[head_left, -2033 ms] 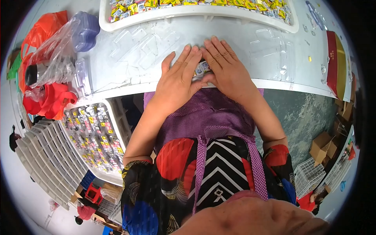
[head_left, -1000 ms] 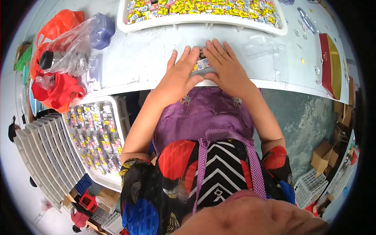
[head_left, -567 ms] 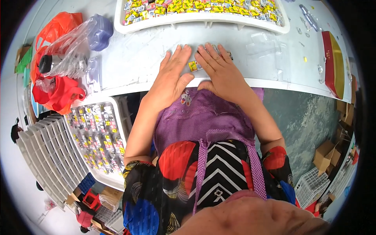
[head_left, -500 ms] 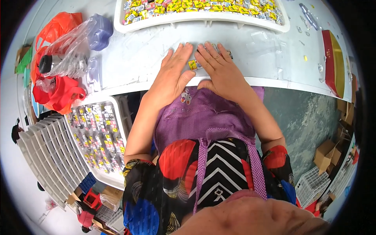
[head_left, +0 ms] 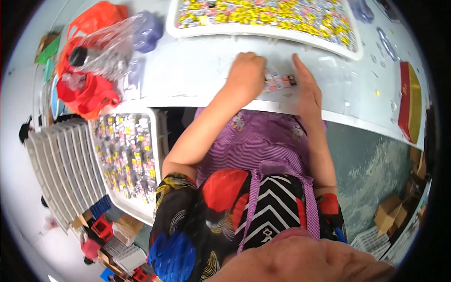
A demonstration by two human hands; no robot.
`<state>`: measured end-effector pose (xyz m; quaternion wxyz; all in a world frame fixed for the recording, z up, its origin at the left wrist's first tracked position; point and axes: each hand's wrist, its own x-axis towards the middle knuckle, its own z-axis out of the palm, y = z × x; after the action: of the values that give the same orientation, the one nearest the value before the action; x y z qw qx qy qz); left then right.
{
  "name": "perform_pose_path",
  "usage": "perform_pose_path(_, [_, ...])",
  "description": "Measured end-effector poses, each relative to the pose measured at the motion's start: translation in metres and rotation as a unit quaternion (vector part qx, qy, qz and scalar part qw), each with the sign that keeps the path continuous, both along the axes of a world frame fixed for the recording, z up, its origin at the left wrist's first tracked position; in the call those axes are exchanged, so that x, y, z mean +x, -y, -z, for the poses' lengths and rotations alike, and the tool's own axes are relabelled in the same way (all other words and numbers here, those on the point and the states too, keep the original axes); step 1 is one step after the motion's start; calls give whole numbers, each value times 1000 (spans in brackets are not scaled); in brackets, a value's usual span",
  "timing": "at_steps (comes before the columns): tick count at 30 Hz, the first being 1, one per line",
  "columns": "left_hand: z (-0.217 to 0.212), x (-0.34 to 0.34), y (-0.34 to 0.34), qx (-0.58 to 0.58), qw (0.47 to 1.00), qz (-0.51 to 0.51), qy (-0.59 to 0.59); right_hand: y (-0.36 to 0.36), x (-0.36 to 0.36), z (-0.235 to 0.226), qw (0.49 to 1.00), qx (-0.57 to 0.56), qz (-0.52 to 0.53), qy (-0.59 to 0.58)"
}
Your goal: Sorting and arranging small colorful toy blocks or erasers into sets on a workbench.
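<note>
While my hands flank a short, uneven cluster of little boxes (head_left: 279,83) on the white table (head_left: 188,77), near its front edge, the work looks to be at the gathering and lining-up step. At the cluster's left end is my left hand (head_left: 245,77), knuckles up and fingers curled under; whether those fingers are pinching a box or merely resting against one, I cannot tell, since the back of the hand hides them. On the other side my right hand (head_left: 310,94) stands on edge, fingers extended and grasping nothing, its palm turned toward the dark box at the cluster's right end and seemingly just short of touching it. Beyond my hands a white tray (head_left: 225,31) is spread with loose boxes, mostly yellow and pale, while down to my left, below the tabletop, a second tray (head_left: 155,136) carries similar pieces set out in orderly groups. Blur keeps me from saying how squarely the ones between my hands meet. By my reading, the next move calls for my right palm to close in gently as a flat wall, with my left fingers steadying the opposite end, so that the pieces sit flush without tipping or riding up.
</note>
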<state>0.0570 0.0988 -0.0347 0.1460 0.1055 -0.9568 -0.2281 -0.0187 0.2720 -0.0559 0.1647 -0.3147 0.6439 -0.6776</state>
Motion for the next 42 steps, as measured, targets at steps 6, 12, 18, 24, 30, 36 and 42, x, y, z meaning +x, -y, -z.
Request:
perform_pose_path(6, [-9,2,-4,198,978,-10,70,3,4,6,998,-61,19,7])
perform_pose_path(12, [-20,34,23,253,967,-42,-12,0,1,8,997,-61,32,-37])
perform_pose_path(18, [-41,124,109,281,923,-255,-62,14,16,-5,945,114,-22,-305])
perform_pose_path(24, [-27,180,169,131,907,-395,-67,107,38,-21,881,121,-119,-441])
perform_pose_path(30, [-18,178,172,87,907,-410,-34,151,38,-11,819,188,-157,-519])
perform_pose_path(36, [-14,148,160,65,935,-349,-14,84,33,-21,810,275,-138,-498])
perform_pose_path(42, [-5,120,152,87,945,-314,-28,30,27,-25,812,353,-81,-457])
